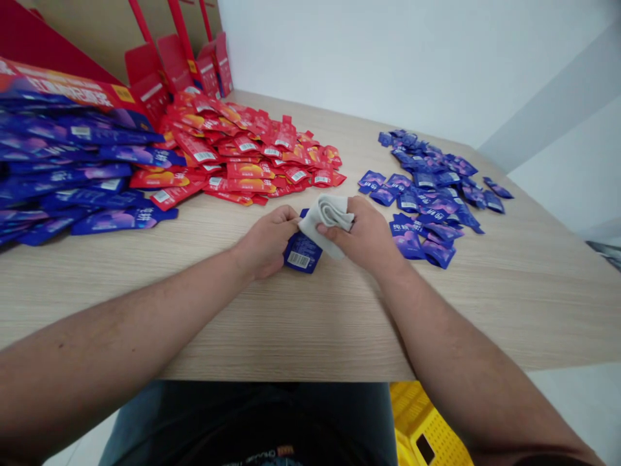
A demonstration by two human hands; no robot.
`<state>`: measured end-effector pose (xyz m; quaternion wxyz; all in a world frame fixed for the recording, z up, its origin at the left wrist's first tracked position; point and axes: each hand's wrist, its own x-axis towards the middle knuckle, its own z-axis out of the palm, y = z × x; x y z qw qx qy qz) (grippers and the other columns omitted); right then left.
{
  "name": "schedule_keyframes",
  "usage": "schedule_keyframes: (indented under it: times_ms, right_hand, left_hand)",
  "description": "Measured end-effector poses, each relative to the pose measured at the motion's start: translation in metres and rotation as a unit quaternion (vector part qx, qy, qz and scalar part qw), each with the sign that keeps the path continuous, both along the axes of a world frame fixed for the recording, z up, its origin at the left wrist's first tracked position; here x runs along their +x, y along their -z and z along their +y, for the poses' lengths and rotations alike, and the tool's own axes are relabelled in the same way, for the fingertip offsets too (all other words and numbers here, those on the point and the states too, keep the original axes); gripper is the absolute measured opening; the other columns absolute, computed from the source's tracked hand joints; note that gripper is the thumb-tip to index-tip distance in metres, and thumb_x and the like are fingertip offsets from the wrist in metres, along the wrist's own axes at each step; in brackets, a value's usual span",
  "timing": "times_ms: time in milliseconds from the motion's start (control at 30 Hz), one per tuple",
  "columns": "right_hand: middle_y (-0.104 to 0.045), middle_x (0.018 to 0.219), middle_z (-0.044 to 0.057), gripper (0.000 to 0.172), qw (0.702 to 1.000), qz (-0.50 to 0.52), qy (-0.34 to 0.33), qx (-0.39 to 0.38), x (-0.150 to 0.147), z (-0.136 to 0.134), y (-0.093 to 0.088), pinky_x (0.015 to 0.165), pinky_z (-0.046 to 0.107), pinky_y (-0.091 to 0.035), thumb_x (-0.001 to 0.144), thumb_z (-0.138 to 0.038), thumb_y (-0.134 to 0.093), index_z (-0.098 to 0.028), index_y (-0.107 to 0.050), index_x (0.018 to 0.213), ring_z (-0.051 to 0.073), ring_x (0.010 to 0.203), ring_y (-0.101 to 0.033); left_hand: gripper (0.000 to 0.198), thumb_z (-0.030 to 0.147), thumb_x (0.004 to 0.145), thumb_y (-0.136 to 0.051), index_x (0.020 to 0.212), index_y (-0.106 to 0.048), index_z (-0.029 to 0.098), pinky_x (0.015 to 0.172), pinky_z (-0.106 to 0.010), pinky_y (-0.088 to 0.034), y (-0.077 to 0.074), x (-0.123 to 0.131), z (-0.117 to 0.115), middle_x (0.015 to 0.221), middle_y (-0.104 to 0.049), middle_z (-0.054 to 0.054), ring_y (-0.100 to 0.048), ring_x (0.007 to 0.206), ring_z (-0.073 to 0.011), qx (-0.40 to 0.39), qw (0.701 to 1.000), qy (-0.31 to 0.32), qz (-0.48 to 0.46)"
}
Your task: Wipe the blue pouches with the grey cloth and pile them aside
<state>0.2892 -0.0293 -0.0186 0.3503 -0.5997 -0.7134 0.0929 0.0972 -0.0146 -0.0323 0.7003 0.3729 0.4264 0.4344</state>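
Over the table [301, 336], finger-pinches blue pouch [303, 254] with left hand [270, 241], cloth [330, 223] with right hand [372, 233] (likely wiping; should flip next).

On the pale wood-grain bench [301, 330], at far left, a stack of flat blue plastic pouches [63, 178]; touching its right side, a heap of flat red plastic pouches [242, 158]; well apart at right, a loose spread of blue-purple plastic pouches [434, 204]. Behind the left piles, red cardboard cartons [148, 71]; behind the bench, a white wall [388, 58]. Before the right end of the red heap, a single flat blue pouch [301, 255] in the left hand [269, 246], partly beneath a folded whitish cloth [326, 220] in the right hand [372, 234]. Below the near edge, toward the right, a yellow perforated plastic crate [444, 437].
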Motion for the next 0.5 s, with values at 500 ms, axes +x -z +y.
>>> schedule_keyframes:
  times_ms: [500]
  right_hand:
    - [-0.077, 0.106, 0.014, 0.043, 0.990, 0.026, 0.119, -0.070, 0.012, 0.013, 0.017, 0.080, 0.044, -0.051, 0.083, -0.051, -0.066, -0.020, -0.072, 0.111, 0.032, 0.095, -0.070]
  left_hand:
    - [0.020, 0.017, 0.093, -0.059, 0.075, -0.052, 0.021, 0.056, -0.024, -0.034, -0.044, -0.059, 0.028, 0.062, -0.050, 0.004, -0.042, 0.056, -0.0127, 0.197, 0.974, -0.106, 0.026]
